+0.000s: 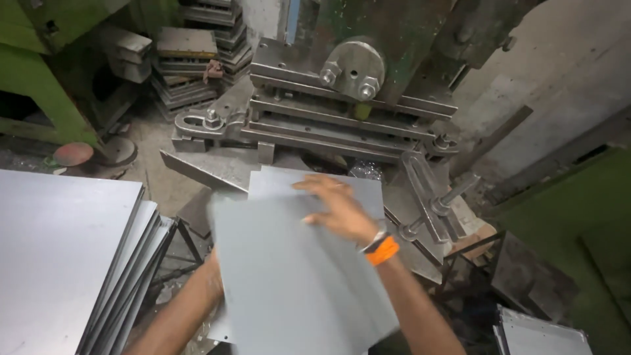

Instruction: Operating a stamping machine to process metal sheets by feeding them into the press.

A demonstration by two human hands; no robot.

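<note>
A grey metal sheet [289, 283] lies tilted in front of me, over a second sheet [289, 184] that pokes out beneath it toward the press [348, 98]. My right hand [335, 207] rests flat on top of the upper sheet, fingers spread, with an orange band at the wrist. My left hand [211, 279] is at the sheet's left edge, mostly hidden under it; whether it grips the sheet I cannot tell.
A stack of grey sheets [66, 256] stands at the left. Behind is a green press with steel die plates and bolts. Metal blocks [187, 66] are piled at the back left. Another sheet part [539, 335] lies at the bottom right.
</note>
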